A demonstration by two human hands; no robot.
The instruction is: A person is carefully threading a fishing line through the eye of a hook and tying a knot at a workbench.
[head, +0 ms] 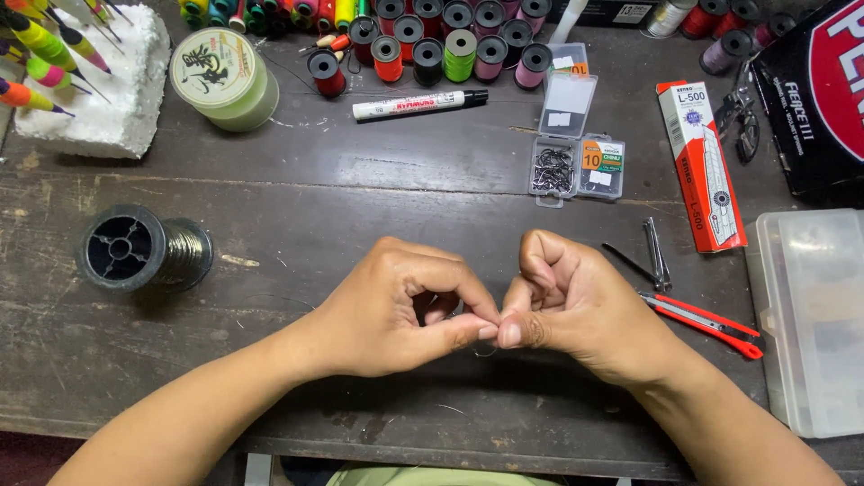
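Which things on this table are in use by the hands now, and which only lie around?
In use:
left hand and right hand, fingertips pinched together on something tiny, perhaps thin line.

Lying about:
dark spool
open hook box
red knife
white marker
thread spools
floats

Left hand (405, 310) and right hand (562, 301) curled, fingertips pinched together; forearms converge.

- Two hands: left hand (405, 306) and right hand (562, 301), at the lower centre.
- One dark spool (144, 249) at the left.
- One pale green spool (225, 76) at the upper left.
- One white marker (418, 104) at the top.
- One red cutter (706, 324) at the right.
- One open hook box (576, 166).
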